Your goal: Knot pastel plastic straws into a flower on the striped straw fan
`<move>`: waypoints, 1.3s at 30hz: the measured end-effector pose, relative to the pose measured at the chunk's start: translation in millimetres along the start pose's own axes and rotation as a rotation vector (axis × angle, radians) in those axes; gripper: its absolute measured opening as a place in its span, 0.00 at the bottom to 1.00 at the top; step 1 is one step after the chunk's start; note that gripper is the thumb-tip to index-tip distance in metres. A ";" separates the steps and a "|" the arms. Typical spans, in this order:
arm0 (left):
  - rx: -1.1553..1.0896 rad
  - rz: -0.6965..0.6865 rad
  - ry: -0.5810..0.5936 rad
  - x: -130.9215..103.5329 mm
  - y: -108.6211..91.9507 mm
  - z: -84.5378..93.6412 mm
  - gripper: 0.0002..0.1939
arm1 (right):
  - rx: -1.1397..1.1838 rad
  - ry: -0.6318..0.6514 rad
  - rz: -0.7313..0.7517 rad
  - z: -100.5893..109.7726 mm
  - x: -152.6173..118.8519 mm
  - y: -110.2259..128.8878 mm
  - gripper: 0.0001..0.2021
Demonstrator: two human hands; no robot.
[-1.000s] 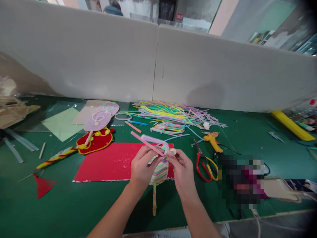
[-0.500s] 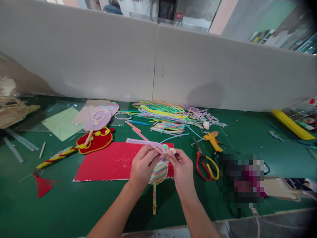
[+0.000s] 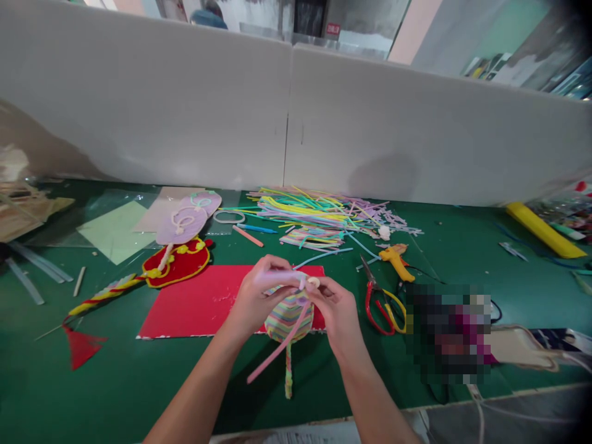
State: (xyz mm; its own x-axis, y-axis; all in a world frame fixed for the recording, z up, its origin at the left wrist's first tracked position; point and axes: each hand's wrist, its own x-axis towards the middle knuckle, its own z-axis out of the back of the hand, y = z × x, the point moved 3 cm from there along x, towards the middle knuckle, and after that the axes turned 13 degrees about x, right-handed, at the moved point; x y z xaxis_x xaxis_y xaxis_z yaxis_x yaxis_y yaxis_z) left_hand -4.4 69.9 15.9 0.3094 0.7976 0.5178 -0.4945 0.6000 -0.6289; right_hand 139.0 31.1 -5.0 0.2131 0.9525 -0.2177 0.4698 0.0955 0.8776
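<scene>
My left hand (image 3: 253,296) pinches a lilac pipe cleaner (image 3: 281,279) close to its right end. The fingers of my right hand (image 3: 340,308) are closed on a small cream coiled piece (image 3: 314,282), where the pipe cleaners meet. From between both hands a pink pipe cleaner (image 3: 272,353) hangs down and to the left. Under them lies a round fan of pastel stripes (image 3: 289,324) with a twisted handle (image 3: 288,377), partly on a red board (image 3: 189,308). My fingers cover the exact joining point.
Red-and-yellow-handled scissors (image 3: 383,311) and a yellow glue gun (image 3: 396,261) lie to the right. Behind is a pile of pipe cleaners (image 3: 319,216). A red fan (image 3: 178,265) and a lilac one (image 3: 185,219) lie left. A white partition (image 3: 185,111) closes the back.
The pink pipe cleaner has swung from pointing up and left to hanging down over the fan. My left hand has shifted slightly left and now covers more of the lilac one.
</scene>
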 end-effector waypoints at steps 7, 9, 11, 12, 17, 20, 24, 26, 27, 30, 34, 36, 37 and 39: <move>-0.014 -0.061 0.196 7.1 -2.9 1.6 0.07 | -0.137 0.100 0.019 5.4 7.0 -0.4 0.07; -0.036 -0.023 0.239 8.6 -0.3 1.4 0.06 | -0.150 0.121 -0.006 7.3 8.8 -2.3 0.10; -0.073 0.044 0.283 9.5 3.1 0.1 0.04 | -0.156 0.146 -0.032 8.5 10.0 -3.6 0.12; -0.096 0.085 0.302 9.6 5.0 -0.9 0.04 | -0.158 0.159 -0.042 8.8 10.5 -4.0 0.11; -0.312 0.320 0.380 4.7 14.4 -9.8 0.02 | -0.198 0.221 -0.028 8.1 12.7 -3.6 0.09; -0.442 0.403 0.421 0.8 18.1 -15.2 0.03 | -0.211 0.248 -0.035 7.1 13.9 -4.6 0.10; -0.426 0.427 0.474 -0.4 20.2 -17.0 0.05 | -0.214 0.244 -0.088 8.5 15.8 -7.9 0.11; -0.385 0.395 0.475 0.8 19.6 -15.3 0.07 | -0.234 0.259 -0.082 9.1 16.3 -7.5 0.12; -0.370 0.372 0.478 1.3 19.0 -14.3 0.08 | -0.249 0.277 -0.059 9.0 16.3 -6.2 0.10; -0.354 0.261 0.525 1.6 16.3 -12.3 0.11 | -0.301 0.339 -0.004 7.9 15.6 -1.6 0.09; -0.305 0.089 0.581 0.3 13.5 -10.7 0.10 | -0.275 0.403 -0.139 6.2 15.6 -3.8 0.24; -0.257 0.061 0.580 0.0 13.5 -10.6 0.08 | -0.234 0.421 -0.187 5.5 16.3 -6.0 0.27; -0.239 0.060 0.579 -0.3 13.7 -10.9 0.08 | -0.222 0.428 -0.201 5.4 16.6 -6.7 0.27; -0.229 0.073 0.578 -1.1 14.4 -12.1 0.07 | -0.211 0.439 -0.209 5.8 16.7 -6.4 0.25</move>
State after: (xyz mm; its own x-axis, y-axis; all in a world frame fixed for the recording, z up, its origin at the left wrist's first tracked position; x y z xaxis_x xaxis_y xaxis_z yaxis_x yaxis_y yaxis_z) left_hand -2.0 78.4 -0.8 0.7027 0.7026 0.1119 -0.3636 0.4898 -0.7924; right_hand 144.6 44.7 -16.7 -0.2664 0.9341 -0.2376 0.2715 0.3093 0.9114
